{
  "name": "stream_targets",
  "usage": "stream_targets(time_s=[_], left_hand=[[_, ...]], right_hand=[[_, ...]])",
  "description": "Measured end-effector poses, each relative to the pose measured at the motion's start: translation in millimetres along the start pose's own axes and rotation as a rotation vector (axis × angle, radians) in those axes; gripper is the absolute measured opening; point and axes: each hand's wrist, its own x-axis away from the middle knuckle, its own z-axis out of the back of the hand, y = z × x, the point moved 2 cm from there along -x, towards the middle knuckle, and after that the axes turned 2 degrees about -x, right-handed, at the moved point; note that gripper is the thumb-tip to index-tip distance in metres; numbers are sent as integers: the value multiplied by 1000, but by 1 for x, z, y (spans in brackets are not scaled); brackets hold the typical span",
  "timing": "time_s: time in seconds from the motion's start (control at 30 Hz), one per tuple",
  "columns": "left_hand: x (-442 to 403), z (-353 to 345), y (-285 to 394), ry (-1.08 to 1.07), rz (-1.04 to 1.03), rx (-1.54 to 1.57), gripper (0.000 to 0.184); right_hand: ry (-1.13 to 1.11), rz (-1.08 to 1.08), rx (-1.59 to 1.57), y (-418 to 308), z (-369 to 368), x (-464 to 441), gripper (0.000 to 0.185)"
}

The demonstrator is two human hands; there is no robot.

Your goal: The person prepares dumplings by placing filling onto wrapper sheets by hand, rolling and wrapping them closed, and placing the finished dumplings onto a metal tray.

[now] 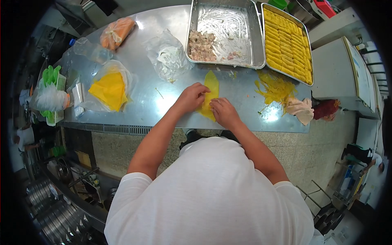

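A yellow wrapper sheet [211, 83] lies on the steel table in front of me, pointed at its far end. My left hand [192, 97] is at its left edge, fingers curled in and pressed to the sheet. At the right edge, a little nearer to me, my right hand [226, 113] has its fingertips closed on the wrapper. Whatever lies under the fingers is hidden. Beyond the sheet stands a metal tray [226, 64] holding a minced filling [201, 45] in its near left corner. A stack of yellow wrapper sheets [109, 90] rests on plastic at the left.
A second tray [308, 61] of yellow rolls [286, 43] stands at the right. Near it lie yellow scraps [274, 87] and a pale cloth [300, 109]. A plastic bag with white paste [169, 59], an orange bag [117, 33] and a basket [60, 83] sit leftward.
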Motion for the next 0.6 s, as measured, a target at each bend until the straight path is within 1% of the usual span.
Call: stream_targets(time_s=[0.03,0.07,0.13,0.2,0.27,0.33,0.37,0.43,0.47,0.53,0.57,0.6], left_hand=[[-1,2,6,13,-148,-74,36],[-7,2,6,19,-145,-74,36],[-21,-4,5,-110,-413,-418,34],[-27,-4,0,-117,-368,-405,31],[-28,-3,-3,-134,-331,-396,30],[-11,5,0,25,-374,-257,35],[-1,9,2,20,-379,-261,35],[25,11,15,-137,-449,-235,43],[31,8,14,-137,-447,-237,43],[39,-2,4,-162,-434,-418,48],[35,-4,-2,-126,-471,-416,42],[31,-6,-5,-121,-468,-414,42]], right_hand=[[-11,-11,7,0,0,-1,26],[-23,-17,14,1,0,-3,25],[-33,-16,11,2,-1,-5,25],[-39,-19,11,2,1,-5,25],[-63,-46,-60,4,4,-6,25],[-78,-57,-72,6,5,-6,25],[-93,-62,-81,8,5,-7,25],[-105,-82,-110,11,7,-7,27],[-126,-91,-140,13,7,-8,29],[-161,-102,-168,18,8,-8,32],[-196,-116,-191,21,7,-9,35],[-201,-114,-190,15,13,-10,35]])
